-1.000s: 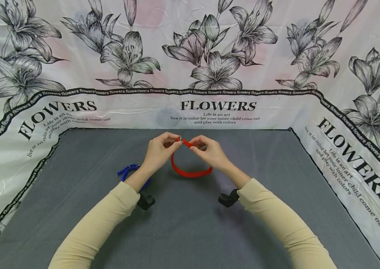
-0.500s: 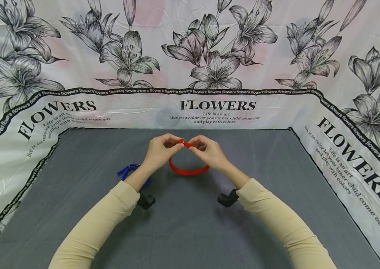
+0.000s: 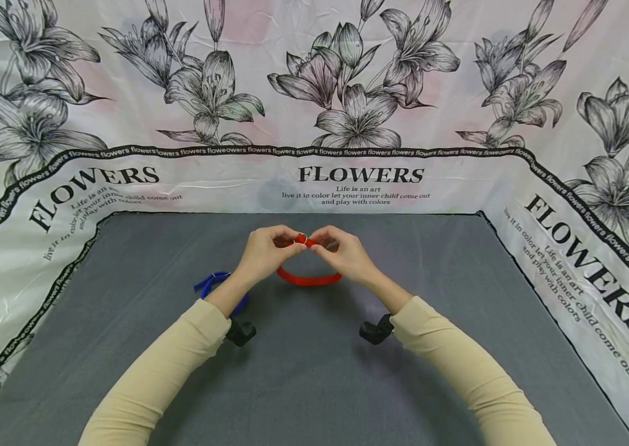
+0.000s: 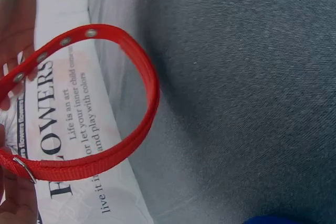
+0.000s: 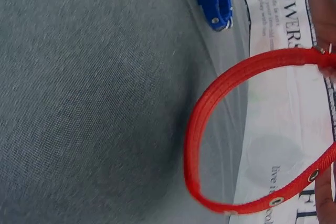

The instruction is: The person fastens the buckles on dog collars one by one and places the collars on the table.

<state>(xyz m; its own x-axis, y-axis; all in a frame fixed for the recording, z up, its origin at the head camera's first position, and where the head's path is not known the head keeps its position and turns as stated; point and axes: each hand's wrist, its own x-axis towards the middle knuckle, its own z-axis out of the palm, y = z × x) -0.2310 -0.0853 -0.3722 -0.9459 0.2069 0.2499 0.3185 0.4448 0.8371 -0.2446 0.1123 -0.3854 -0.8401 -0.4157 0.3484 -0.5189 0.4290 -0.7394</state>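
Note:
A red webbing collar (image 3: pixel 309 280) hangs in a loop between the two hands, above the grey cloth. My left hand (image 3: pixel 266 251) pinches its buckle end, where a metal ring shows at the fingertips. With thumb and forefinger, my right hand (image 3: pixel 348 253) pinches the other end, and the fingertips of both hands nearly meet. Along one side of the collar (image 4: pixel 142 72), in the left wrist view, runs a row of metal eyelets; a metal loop (image 4: pixel 24 169) sits on the other side. The buckle itself is mostly hidden by fingers.
A blue collar (image 3: pixel 211 282) lies coiled on the grey cloth (image 3: pixel 314 371), partly behind the left forearm. White fabric with printed flowers and lettering (image 3: pixel 361 176) rises at the back and both sides. A black wrist camera (image 3: pixel 377 329) is worn under each wrist.
The strap end has come through the metal ring, and the hands have drawn closer together and slightly lower. The red loop has shifted a little left and up in the head view.

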